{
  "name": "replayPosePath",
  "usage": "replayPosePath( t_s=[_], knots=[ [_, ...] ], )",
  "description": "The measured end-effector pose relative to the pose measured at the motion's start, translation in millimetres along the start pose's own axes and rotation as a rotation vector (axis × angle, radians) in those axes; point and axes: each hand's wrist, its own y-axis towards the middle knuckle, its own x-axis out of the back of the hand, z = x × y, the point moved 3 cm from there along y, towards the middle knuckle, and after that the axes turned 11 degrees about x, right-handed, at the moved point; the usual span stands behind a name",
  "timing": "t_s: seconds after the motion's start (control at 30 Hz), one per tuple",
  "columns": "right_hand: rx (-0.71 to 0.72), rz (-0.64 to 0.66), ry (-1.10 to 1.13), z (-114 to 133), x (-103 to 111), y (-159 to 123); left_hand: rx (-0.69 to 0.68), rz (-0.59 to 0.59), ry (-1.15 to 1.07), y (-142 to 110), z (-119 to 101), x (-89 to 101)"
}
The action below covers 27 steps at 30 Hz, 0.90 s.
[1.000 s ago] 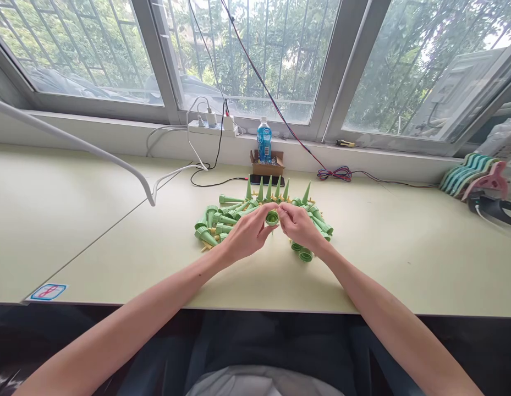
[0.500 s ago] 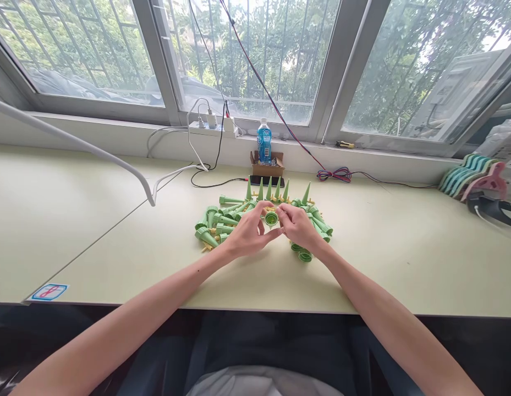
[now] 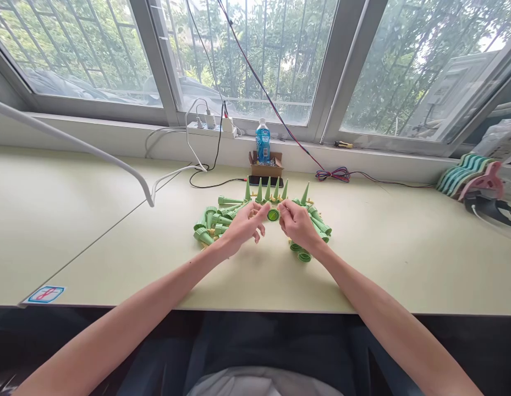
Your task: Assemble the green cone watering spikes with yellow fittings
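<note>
Between my hands is a green plastic plant watering spike [image 3: 273,215], its round open end facing me. My right hand [image 3: 298,223] is closed at its right side, fingers pinched on it; the exact grip point is hidden. Just to the left, my left hand [image 3: 247,225] has its fingers apart, the thumb close to the spike's rim. More watering spikes with yellow valves lie heaped beside my left hand [image 3: 203,236]. Others lie under and beyond my right hand, including open-ended ones [image 3: 304,257]. Several spikes [image 3: 268,190] stand point-up in a row behind.
A phone [image 3: 265,181] on a cable lies behind the row, before a small cardboard box [image 3: 267,169] and a blue bottle [image 3: 263,143]. A coiled cable [image 3: 333,174] sits at back right, hangers [image 3: 465,179] farther right. A white tube [image 3: 94,146] crosses the left side.
My left hand has come away from the watering spike, moving slightly left, its fingers opening. The spike has risen slightly, its open end turned more squarely toward me, with my right hand still at it.
</note>
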Motion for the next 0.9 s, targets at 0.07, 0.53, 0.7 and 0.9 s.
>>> replayPosePath(
  t_s=[0.07, 0.53, 0.7, 0.9],
  knots=[
    [0.003, -0.009, 0.005, 0, 0, -1, 0.048, 0.04, -0.058, 4, 3, 1.3],
    [0.035, 0.045, -0.021, 4, 1, -1, 0.257, 0.314, -0.173, 2, 11, -7.6],
    [0.025, 0.067, -0.018, 4, 0, -1, 0.199, 0.312, -0.127, 1, 8, -6.4],
    [0.023, 0.087, 0.003, 3, 1, -2, 0.069, 0.263, 0.05, -3, 4, -5.2]
  ],
)
